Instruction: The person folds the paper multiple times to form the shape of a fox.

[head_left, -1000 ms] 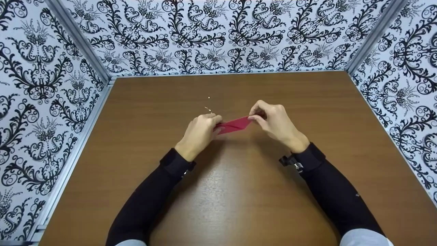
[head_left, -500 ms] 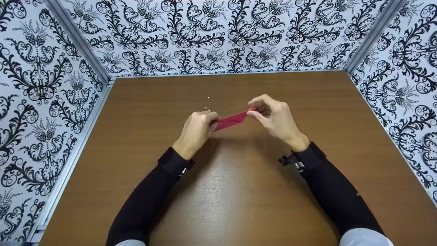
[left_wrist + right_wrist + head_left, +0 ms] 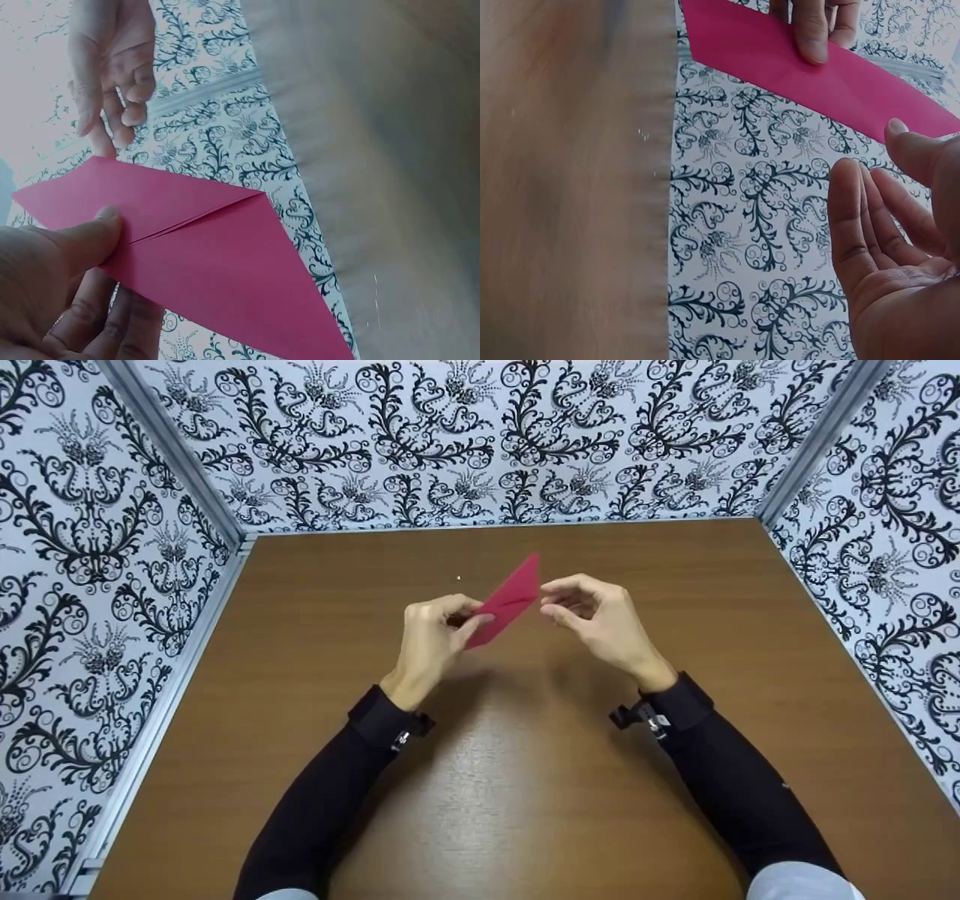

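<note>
A sheet of pink-red paper [image 3: 512, 598], folded, is held up above the table, tilted with its far corner raised. My left hand [image 3: 429, 641] pinches its left part, thumb on the near face and fingers behind. In the left wrist view the folded paper [image 3: 225, 259] shows a slanting crease where flaps meet. Just right of the paper is my right hand [image 3: 604, 619], fingers loosely bent and thumb apart from them. In the right wrist view the right thumb [image 3: 911, 146] is close to the paper's lower edge; whether it touches, I cannot tell.
Both hands are above a brown wooden table [image 3: 495, 810]. Patterned black-and-white walls [image 3: 450, 442] with grey metal corner bars [image 3: 169, 446] stand at the back and sides. A tiny bright speck [image 3: 459, 577] shows on the table beyond the left hand.
The right hand has let go of the paper's right end. The left hand has turned the paper, so its face shows wider and its far corner points up.
</note>
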A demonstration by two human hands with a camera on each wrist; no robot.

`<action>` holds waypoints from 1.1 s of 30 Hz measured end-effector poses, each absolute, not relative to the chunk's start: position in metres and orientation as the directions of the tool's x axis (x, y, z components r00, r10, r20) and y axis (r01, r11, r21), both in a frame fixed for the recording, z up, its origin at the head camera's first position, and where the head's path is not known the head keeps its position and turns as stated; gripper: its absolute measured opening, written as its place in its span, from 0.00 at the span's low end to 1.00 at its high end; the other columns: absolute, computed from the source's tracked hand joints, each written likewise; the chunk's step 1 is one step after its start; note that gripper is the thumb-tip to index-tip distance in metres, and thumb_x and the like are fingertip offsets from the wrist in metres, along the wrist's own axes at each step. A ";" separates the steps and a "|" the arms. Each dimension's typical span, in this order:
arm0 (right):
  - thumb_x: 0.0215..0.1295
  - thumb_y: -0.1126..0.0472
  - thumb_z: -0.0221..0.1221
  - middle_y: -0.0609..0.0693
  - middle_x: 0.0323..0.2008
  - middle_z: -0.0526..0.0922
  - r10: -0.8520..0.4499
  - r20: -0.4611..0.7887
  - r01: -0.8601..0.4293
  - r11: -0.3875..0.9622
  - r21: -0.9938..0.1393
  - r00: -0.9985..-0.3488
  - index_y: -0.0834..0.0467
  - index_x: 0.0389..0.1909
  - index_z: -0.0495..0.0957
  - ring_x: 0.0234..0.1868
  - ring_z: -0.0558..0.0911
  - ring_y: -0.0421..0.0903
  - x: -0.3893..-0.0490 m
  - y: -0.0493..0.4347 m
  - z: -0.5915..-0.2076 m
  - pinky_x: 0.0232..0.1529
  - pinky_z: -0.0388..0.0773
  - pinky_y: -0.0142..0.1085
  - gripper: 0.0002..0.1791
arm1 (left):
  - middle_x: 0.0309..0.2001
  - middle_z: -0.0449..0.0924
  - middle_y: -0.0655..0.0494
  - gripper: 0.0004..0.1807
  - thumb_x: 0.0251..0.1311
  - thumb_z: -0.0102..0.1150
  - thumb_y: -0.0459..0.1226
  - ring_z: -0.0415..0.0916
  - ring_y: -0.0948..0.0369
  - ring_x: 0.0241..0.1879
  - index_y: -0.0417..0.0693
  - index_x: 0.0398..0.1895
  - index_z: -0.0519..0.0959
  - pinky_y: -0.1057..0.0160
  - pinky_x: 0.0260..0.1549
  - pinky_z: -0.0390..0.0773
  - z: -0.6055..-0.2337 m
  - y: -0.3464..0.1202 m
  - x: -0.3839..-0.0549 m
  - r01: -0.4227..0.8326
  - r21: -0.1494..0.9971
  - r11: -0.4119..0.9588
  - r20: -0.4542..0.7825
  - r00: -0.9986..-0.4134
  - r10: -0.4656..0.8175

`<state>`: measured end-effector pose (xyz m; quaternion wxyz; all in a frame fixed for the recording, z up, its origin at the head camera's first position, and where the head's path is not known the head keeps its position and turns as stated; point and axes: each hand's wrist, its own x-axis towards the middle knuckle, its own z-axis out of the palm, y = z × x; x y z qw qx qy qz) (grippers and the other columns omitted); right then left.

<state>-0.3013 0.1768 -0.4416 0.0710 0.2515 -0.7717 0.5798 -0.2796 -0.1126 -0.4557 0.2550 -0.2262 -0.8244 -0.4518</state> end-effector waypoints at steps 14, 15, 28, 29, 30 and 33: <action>0.77 0.69 0.74 0.47 0.39 0.95 -0.296 0.495 -0.537 0.079 -0.840 -0.817 0.63 0.51 0.96 0.35 0.90 0.42 -0.298 0.172 -0.444 0.43 0.92 0.34 0.06 | 0.40 0.99 0.48 0.11 0.68 0.86 0.39 0.97 0.56 0.37 0.42 0.46 0.97 0.52 0.41 0.97 -0.455 -0.101 -0.271 0.565 0.728 0.388 0.559 -0.817 0.140; 0.77 0.70 0.74 0.47 0.38 0.95 -0.289 0.510 -0.550 0.074 -0.832 -0.810 0.63 0.49 0.96 0.35 0.90 0.42 -0.298 0.172 -0.444 0.42 0.92 0.34 0.06 | 0.40 0.99 0.48 0.11 0.68 0.86 0.39 0.97 0.56 0.37 0.42 0.45 0.97 0.53 0.42 0.97 -0.455 -0.100 -0.270 0.563 0.730 0.387 0.557 -0.819 0.141; 0.75 0.72 0.75 0.49 0.39 0.97 -0.272 0.583 -0.616 0.045 -0.787 -0.765 0.61 0.47 0.98 0.38 0.94 0.43 -0.294 0.171 -0.443 0.43 0.93 0.33 0.07 | 0.39 0.99 0.49 0.09 0.68 0.86 0.39 0.97 0.56 0.36 0.42 0.42 0.97 0.60 0.41 0.96 -0.451 -0.099 -0.267 0.555 0.753 0.352 0.541 -0.828 0.149; 0.75 0.72 0.75 0.50 0.40 0.97 -0.279 0.580 -0.614 0.046 -0.788 -0.766 0.61 0.47 0.98 0.38 0.94 0.43 -0.293 0.170 -0.443 0.43 0.93 0.33 0.07 | 0.39 0.99 0.49 0.09 0.68 0.86 0.39 0.97 0.57 0.36 0.42 0.42 0.97 0.62 0.41 0.96 -0.450 -0.100 -0.267 0.555 0.757 0.345 0.540 -0.829 0.148; 0.75 0.72 0.75 0.50 0.40 0.97 -0.287 0.575 -0.611 0.046 -0.791 -0.766 0.61 0.47 0.98 0.39 0.94 0.43 -0.293 0.169 -0.444 0.43 0.93 0.33 0.07 | 0.39 0.99 0.50 0.09 0.68 0.86 0.39 0.97 0.57 0.36 0.43 0.42 0.97 0.64 0.41 0.95 -0.450 -0.100 -0.267 0.554 0.760 0.338 0.539 -0.829 0.149; 0.74 0.73 0.75 0.55 0.40 0.97 -0.316 0.558 -0.598 0.037 -0.800 -0.767 0.62 0.46 0.98 0.39 0.94 0.43 -0.293 0.166 -0.448 0.44 0.93 0.33 0.07 | 0.39 0.99 0.51 0.09 0.69 0.86 0.40 0.96 0.58 0.35 0.44 0.43 0.97 0.67 0.40 0.94 -0.449 -0.100 -0.266 0.558 0.764 0.323 0.541 -0.827 0.149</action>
